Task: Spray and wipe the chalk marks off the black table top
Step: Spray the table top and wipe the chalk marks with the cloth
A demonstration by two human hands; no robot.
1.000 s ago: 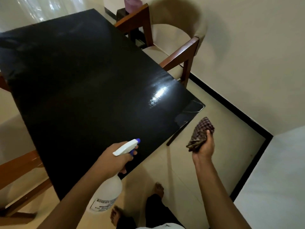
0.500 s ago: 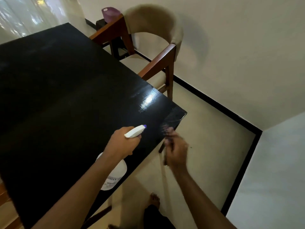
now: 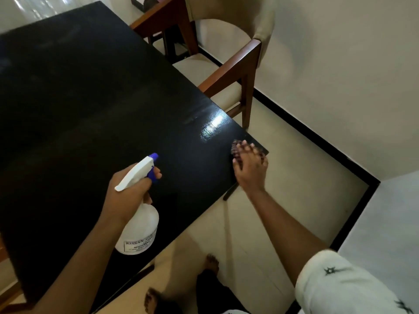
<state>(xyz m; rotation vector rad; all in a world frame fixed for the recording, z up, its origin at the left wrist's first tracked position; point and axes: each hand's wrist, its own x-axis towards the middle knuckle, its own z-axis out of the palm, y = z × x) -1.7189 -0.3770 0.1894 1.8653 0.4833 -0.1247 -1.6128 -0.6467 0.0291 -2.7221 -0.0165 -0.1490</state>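
Observation:
The black table top (image 3: pixel 86 114) fills the left and middle of the head view, with a shiny wet patch near its right corner. My left hand (image 3: pixel 129 191) grips a white spray bottle (image 3: pixel 139 225) with a blue nozzle, held over the table's near edge. My right hand (image 3: pixel 249 166) presses a checked cloth (image 3: pixel 235 149) flat onto the table's right corner; the hand hides most of the cloth. No chalk marks show clearly on the dark surface.
A wooden chair with a beige seat (image 3: pixel 226 71) stands against the table's far right side. Beyond it are a cream wall and a black skirting strip (image 3: pixel 317 137). My bare feet (image 3: pixel 210 264) stand on the tiled floor below the table's near edge.
My right hand has carried the cloth from the air beside the table onto the table's right corner. My left hand with the bottle has stayed over the near edge while the view shifted.

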